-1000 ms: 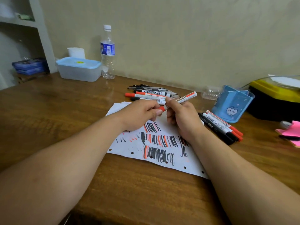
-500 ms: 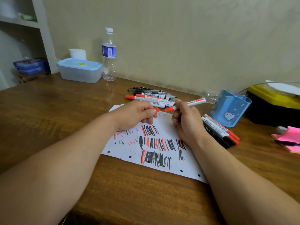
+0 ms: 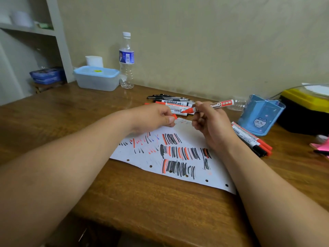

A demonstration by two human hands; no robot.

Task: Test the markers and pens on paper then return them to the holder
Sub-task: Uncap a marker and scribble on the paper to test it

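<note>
Right hand (image 3: 211, 125) is gripping the red marker (image 3: 222, 104) with curled fingers around its front end. The barrel is angling up and away to the right, and the bare tip is pointing left, above the far edge of the paper (image 3: 195, 132) and not touching it. Left hand (image 3: 154, 118) is pinching the red cap (image 3: 174, 116) between thumb and forefinger, just beside the tip. Both hands are hovering over the sheet; neither is pinning it to the counter (image 3: 142, 202).

The holder (image 3: 258, 118) is standing at the right, with no pen showing above its rim. A small group of markers (image 3: 252, 139) is lying just beside it. A larger pile of pens (image 3: 174, 103) is lying behind the paper.

Judgement: uncapped and about to be tested.

Risks from here:
- Paper is lying loose, so a firm stroke could drag it and smear the line.
- Right wrist is sitting close over the black and red strokes. If any are wet, it is likely to smudge them.
- Cap is being held only by a light pinch. A slip could send it rolling among the pile.
- Open tip is close to the left fingers, so ink on skin is possible.
- The two groups are lying apart, and a marker set down carelessly could mix tested with untested.
</note>
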